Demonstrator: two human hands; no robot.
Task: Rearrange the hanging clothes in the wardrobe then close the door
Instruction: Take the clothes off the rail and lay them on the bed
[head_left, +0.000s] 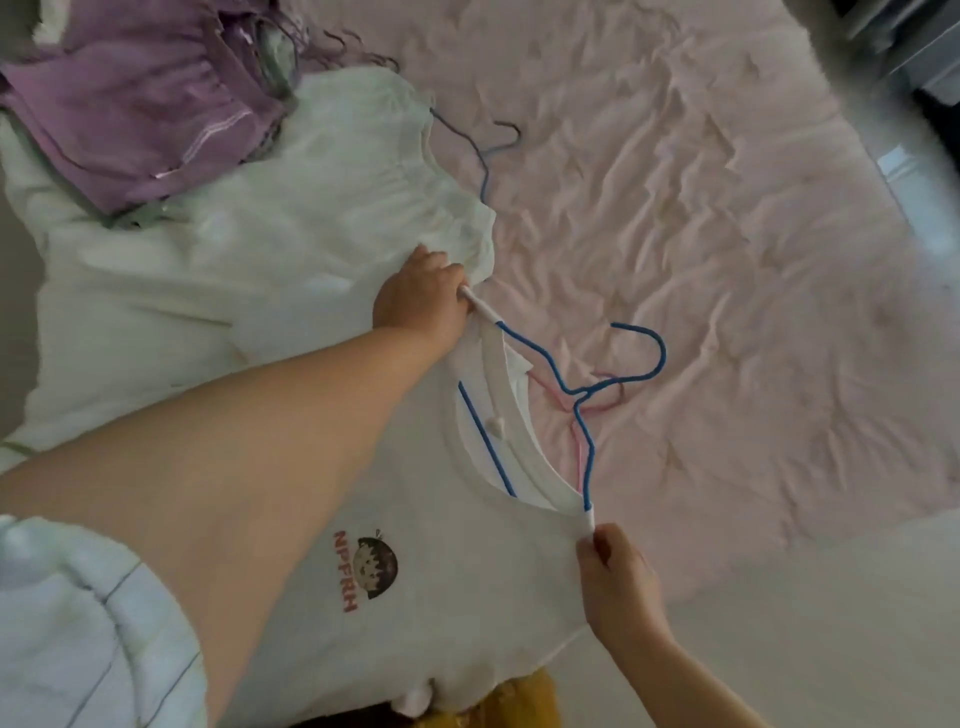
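Wrinkled pink bedsheet (701, 218) spread across the bed, filling most of the view. Large cream-white garment (234, 249) lying flat over the upper left of the bed, with a heap of purple clothing (130, 109) piled on its far corner. White T-shirt (426, 613) in the foreground, printed with a small cartoon head and red letters on the chest, stretched between both hands over the bed's near edge. Blue wire hanger (582, 415) threaded through the T-shirt's neck opening, white-tipped at both ends, its hook resting on the sheet. Pink hanger (605, 397) lying just under the blue one, partly hidden. Another blue hanger (483, 156) poking out from beneath the cream garment, hook on the sheet. Several dark hanger hooks (337, 44) sticking out beside the purple heap. Left hand (423, 296) reaching forward, fist closed around the far white tip of the blue wire hanger together with the shirt's shoulder. Right hand (615, 577) nearer the body, fingers pinched on the near white tip and the fabric there. Scrap of yellow cloth (524, 701) at the bottom edge, below the T-shirt.
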